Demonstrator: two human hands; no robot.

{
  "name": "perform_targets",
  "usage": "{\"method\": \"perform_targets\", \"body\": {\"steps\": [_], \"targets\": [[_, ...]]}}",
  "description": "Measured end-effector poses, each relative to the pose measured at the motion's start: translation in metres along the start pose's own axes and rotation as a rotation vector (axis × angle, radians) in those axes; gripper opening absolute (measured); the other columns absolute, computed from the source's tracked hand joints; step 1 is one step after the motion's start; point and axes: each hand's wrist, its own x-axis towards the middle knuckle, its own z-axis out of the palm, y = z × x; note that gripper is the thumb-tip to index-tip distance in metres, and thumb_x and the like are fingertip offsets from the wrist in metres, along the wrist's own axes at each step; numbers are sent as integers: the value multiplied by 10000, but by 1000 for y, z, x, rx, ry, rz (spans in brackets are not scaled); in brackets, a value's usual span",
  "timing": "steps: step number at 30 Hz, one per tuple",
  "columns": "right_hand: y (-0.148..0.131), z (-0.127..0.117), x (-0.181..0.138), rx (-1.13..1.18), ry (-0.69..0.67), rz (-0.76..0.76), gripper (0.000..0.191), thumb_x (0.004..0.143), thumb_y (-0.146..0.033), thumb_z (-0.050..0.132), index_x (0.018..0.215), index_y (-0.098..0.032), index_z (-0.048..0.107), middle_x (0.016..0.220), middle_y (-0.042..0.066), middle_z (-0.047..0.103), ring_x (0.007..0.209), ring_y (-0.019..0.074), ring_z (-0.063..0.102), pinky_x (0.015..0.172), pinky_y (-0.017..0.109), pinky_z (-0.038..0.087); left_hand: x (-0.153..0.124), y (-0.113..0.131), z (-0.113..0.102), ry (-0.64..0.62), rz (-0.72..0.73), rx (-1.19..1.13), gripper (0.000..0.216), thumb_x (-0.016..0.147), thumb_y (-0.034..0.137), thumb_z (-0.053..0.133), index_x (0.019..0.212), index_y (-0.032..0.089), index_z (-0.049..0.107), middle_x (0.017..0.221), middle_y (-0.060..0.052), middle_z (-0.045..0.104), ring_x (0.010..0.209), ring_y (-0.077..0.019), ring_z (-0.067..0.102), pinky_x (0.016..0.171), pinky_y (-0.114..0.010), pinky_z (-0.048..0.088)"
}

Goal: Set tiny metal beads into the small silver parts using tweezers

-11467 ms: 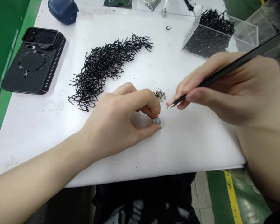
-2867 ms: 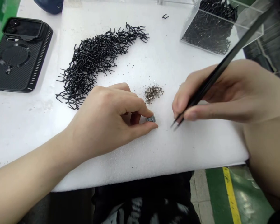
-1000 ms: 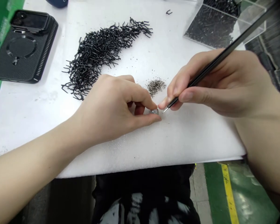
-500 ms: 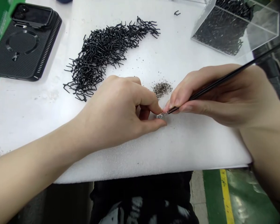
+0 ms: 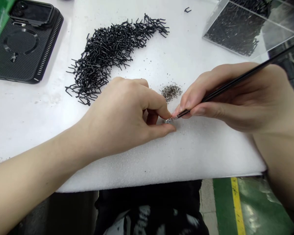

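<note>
My left hand [image 5: 127,114] rests on the white foam pad [image 5: 51,130] and pinches a small silvery metal part [image 5: 168,121] between thumb and forefinger. My right hand [image 5: 235,94] is closed on black tweezers [image 5: 237,80], whose tips touch that part. Just behind the fingertips lies a little heap of tiny grey metal bits [image 5: 171,91]. Further back on the pad sprawls a long pile of black bent wire clips [image 5: 110,52].
A clear plastic box [image 5: 250,26] of black clips stands at the back right. A phone in a black case [image 5: 22,42] lies at the back left. One loose clip [image 5: 187,9] lies near the far edge. Green floor with a yellow line [image 5: 236,205] shows below the pad.
The tweezers' tips moved from a gap beside the metal part to touching it. My left hand has kept its pinch; the view has shifted slightly.
</note>
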Motion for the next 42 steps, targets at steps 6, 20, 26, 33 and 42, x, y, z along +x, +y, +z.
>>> {"method": "perform_targets", "body": {"steps": [6,20,26,33,42], "targets": [[-1,-2,0,-11,-21,-34,112,872,-137,829,937,-214,781,920,31,789,869,223,766,773,411,643,0,-2,2,5,3,-18,66,847,330,813,793,293,808,657,96,680,578,-84,620,589,-252,451],[1,-2,1,-4,-12,-18,115,870,-149,831,934,-231,781,930,15,791,852,205,750,800,401,651,0,-1,0,3,-14,-6,54,846,350,806,803,318,812,652,98,680,597,-99,636,635,-262,474],[0,0,1,25,15,12,131,855,-138,840,928,-233,788,916,13,786,862,216,763,803,399,638,0,-2,-1,-6,-6,2,59,853,354,798,817,313,821,660,88,680,616,-103,641,634,-260,467],[-1,0,0,1,-11,0,127,866,-138,831,936,-232,784,936,21,793,880,223,762,801,417,635,0,-2,0,-7,5,4,47,849,348,804,824,315,824,664,92,679,636,-104,653,625,-259,455],[-4,-2,-2,-33,-7,81,198,878,-208,806,968,-384,819,966,-12,802,894,264,758,822,472,641,0,-1,0,3,20,2,54,849,338,825,813,299,824,652,103,671,588,-89,617,656,-272,456]]}}
